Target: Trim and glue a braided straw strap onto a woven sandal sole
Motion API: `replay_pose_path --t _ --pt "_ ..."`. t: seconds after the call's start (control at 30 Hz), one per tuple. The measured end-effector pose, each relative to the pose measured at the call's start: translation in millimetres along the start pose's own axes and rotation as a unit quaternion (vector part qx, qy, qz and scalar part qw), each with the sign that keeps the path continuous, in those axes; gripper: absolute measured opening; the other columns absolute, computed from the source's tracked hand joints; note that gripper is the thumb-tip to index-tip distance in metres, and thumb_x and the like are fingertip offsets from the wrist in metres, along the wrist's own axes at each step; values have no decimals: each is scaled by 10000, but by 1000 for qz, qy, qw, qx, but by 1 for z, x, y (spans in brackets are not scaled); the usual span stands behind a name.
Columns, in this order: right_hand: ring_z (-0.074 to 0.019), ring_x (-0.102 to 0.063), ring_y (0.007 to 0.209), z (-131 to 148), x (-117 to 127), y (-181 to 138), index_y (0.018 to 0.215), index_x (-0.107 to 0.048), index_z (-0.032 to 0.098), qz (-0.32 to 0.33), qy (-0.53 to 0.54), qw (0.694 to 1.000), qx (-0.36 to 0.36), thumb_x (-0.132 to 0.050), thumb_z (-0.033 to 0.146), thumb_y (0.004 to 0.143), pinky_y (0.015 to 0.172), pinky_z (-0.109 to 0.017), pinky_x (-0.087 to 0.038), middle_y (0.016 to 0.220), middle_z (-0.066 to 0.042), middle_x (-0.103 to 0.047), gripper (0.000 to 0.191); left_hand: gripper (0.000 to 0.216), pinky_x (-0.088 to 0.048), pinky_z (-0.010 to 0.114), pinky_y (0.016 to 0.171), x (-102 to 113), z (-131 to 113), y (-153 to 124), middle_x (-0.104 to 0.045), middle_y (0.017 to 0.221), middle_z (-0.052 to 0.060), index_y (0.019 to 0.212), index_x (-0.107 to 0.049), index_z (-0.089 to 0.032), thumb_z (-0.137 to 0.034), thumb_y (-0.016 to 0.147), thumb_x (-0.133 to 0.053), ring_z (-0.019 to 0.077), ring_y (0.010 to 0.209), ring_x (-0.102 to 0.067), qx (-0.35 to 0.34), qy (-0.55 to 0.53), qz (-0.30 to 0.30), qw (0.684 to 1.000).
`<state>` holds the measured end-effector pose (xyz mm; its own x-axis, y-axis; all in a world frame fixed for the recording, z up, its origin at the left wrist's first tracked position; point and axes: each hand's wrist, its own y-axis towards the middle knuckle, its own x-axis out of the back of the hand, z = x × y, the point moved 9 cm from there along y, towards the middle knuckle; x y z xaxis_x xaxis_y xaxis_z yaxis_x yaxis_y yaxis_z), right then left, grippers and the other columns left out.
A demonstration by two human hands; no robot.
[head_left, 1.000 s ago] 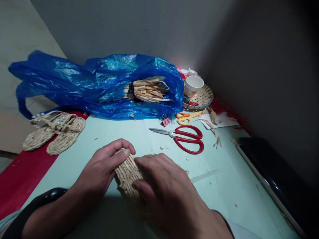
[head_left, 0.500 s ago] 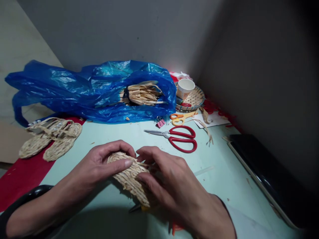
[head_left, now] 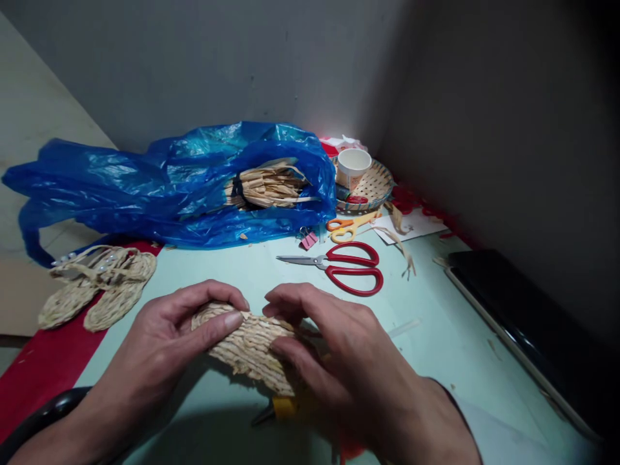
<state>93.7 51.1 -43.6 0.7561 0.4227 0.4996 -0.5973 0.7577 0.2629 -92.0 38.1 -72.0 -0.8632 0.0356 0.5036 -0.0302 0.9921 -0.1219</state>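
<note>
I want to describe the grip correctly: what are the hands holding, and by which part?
A flat tan piece of woven straw: the left hand holds its rounded end, the right hand holds it toward its other, partly hidden end.

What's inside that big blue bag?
A bundle of dry, pale strips, tied with a dark band, shows through the opening. The crumpled plastic of the blue bag covers the rest, so I can't tell what else is inside.
</note>
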Motion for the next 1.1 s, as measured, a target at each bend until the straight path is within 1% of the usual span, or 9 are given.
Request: replay_pose_path --t 0.1,0.3,0.57,0.7,0.77,0.87,0.93,1.0,1.1 --pt "-170 -714 994 0 -1 0 1186 -574 229 2 11 1000 1 -593 83 939 836 -273 -517 1093 -12 -750 288 182 -554 203 710 5 -2 -1 -769 858 -43 857 -780 -337 -515 859 -742 185 812 -701 -12 10 -34 999" --pt "-181 -721 973 -5 -6 0 1183 -566 245 27 7 999 -32 -575 92 943 831 -294 -522 1111 -10 -761 285 236 -552 247 729 6 4 -3 -778 885 -26 867 -787 -333 -565 828 -765 224 846 -697 5 9 -36 999" --pt "-207 -643 915 3 -13 0 1082 -618 209 56 -95 994 17 -558 106 963 783 -311 -494 958 -35 -708 168 253 -500 267 748 2 -1 0 -741 849 -26 852 -768 -318 -569 834 -756 220 837 -646 5 -10 -55 998" --pt "-258 -663 1040 1 -2 0 1333 -556 166 28 -76 997 -6 -563 161 991 884 -395 -527 1140 -112 -711 342 262 -503 256 700 1 1 1 -706 836 -23 855 -740 -300 -559 827 -765 203 801 -618 36 -62 -56 996" --pt "-290 -674 1044 -4 -1 0 1402 -525 140 45 -81 995 -39 -613 223 986 874 -425 -532 1169 -140 -715 433 259 -499 245 691 1 4 0 -698 851 -27 870 -729 -294 -548 836 -770 192 801 -611 43 -89 -64 993" --pt "-265 -683 924 -8 -4 1 1286 -618 128 98 -85 990 -61 -634 205 969 784 -378 -516 1056 -111 -740 326 243 -501 244 702 -1 7 -2 -687 857 -36 908 -720 -297 -528 853 -770 185 803 -605 41 -142 -69 987" --pt "-228 -670 869 -4 -1 4 1219 -656 139 97 -79 991 -43 -618 168 970 763 -343 -496 1007 -81 -741 253 216 -511 259 714 -4 7 -2 -692 860 -35 936 -723 -304 -511 879 -750 192 809 -615 39 -157 -61 985" --pt "-211 -665 865 0 4 6 1196 -670 149 81 -73 994 -24 -620 182 983 772 -326 -488 1000 -66 -743 221 176 -523 278 783 -2 2 -1 -727 930 -20 936 -741 -308 -481 900 -730 214 890 -653 14 -135 -66 989" --pt "-200 -671 885 1 9 8 1198 -682 173 71 -71 995 -18 -604 199 1010 782 -316 -487 1016 -53 -754 205 128 -502 295 945 5 -15 1 -759 1108 4 889 -781 -314 -414 920 -706 249 1100 -669 -74 -63 -81 992"
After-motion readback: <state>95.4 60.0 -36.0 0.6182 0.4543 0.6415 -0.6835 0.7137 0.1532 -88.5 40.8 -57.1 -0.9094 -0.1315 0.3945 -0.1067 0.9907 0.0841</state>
